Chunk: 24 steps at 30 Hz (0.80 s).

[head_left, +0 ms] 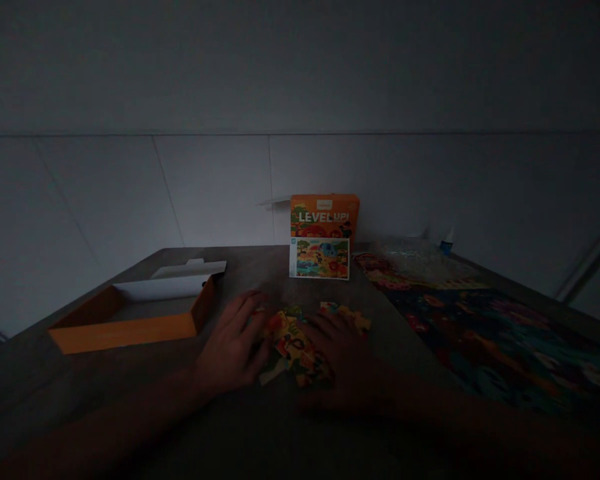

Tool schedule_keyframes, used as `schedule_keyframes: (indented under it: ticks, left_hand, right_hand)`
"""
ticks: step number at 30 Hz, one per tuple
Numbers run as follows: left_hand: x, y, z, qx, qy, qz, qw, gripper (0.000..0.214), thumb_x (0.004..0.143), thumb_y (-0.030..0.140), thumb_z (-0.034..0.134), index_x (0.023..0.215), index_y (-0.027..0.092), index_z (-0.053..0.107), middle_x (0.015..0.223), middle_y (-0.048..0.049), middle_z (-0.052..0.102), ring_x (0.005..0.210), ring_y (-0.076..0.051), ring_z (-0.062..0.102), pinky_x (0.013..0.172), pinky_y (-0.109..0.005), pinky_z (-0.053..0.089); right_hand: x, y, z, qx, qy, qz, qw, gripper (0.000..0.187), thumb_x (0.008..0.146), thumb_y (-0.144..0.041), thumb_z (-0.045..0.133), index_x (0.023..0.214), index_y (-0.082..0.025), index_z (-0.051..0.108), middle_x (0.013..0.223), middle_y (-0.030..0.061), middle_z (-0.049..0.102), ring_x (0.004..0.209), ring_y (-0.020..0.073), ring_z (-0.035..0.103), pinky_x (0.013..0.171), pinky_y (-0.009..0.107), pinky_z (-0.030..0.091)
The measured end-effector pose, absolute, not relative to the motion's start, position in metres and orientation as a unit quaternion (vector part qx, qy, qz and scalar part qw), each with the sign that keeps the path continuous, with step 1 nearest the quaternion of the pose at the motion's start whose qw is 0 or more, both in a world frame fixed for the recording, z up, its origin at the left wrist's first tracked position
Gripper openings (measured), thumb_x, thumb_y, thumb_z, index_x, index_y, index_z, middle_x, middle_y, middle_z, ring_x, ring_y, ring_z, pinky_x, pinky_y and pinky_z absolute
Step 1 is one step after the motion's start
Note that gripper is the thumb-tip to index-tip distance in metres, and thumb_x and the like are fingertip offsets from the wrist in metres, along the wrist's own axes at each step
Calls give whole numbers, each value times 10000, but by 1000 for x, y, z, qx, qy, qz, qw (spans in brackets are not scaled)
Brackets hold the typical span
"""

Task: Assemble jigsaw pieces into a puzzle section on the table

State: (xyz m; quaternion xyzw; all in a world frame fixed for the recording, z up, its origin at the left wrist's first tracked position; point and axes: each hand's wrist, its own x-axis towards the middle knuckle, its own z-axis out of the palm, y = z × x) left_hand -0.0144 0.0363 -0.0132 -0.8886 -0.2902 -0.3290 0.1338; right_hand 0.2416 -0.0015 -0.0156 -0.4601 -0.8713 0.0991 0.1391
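where the puzzle pieces (300,350) lie, left hand (235,347) spread flat — right hand (343,353) likewise, fingers on them

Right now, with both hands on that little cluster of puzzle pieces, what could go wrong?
1. The scene is very dim, so piece colours in the cluster of puzzle pieces are hard to match against the reference card.
2. The left hand and right hand press flat on the joined pieces; sliding them might pull joints apart.
3. The finished puzzle lies close by the right forearm and could be nudged.
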Motion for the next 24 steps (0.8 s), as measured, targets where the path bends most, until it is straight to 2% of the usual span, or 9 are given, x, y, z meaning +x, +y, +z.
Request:
schedule_keyframes:
  ticks: [3,7,11,15,20,24]
  left_hand:
    - [-14,43,-15,-902,-328,-278,36,457,897,270,557,1339,159,516,1383,-154,539,1326,-334,457,1063,-522,465]
    - [-14,48,-15,-925,-317,-203,-48,585,892,385,605,1413,153,470,1427,-154,525,1337,-326,472,1092,-524,449]
    - [-14,45,-15,-926,-308,-212,-42,606,846,372,660,1391,163,499,1388,-149,549,1283,-323,512,1071,-525,459]
    - [-13,43,-17,-922,-313,-228,-26,600,804,381,706,1337,157,545,1280,-148,601,1180,-315,566,1021,-526,485]
    - [-14,44,-18,-912,-309,-269,-11,594,763,378,721,1292,142,586,1231,-153,619,1141,-319,579,1001,-535,491]
    - [-17,44,-17,-879,-340,-332,-23,524,802,387,675,1261,145,604,1177,-142,638,1093,-294,605,960,-504,517]
  right_hand:
    - [241,-2,-11,-463,-870,113,130,1026,733,-761,638,1522,-151,400,1564,190,359,1431,419,303,1167,649,182]
    - [240,-2,-13,-445,-869,93,196,811,780,-627,667,1422,-151,533,1442,173,514,1335,361,441,1149,575,280]
    - [240,1,-18,-444,-861,67,237,608,781,-488,703,1286,-157,633,1313,168,591,1240,329,521,1068,507,401]
    - [241,5,-24,-461,-845,65,264,574,725,-448,774,1215,-168,667,1248,160,612,1181,323,565,1003,477,465]
    - [243,11,-29,-430,-849,91,294,551,757,-424,766,1237,-173,665,1282,154,617,1201,308,578,1004,473,488]
    - [248,17,-29,-426,-818,83,379,467,817,-379,727,1236,-177,674,1311,138,627,1208,289,586,1037,476,478]
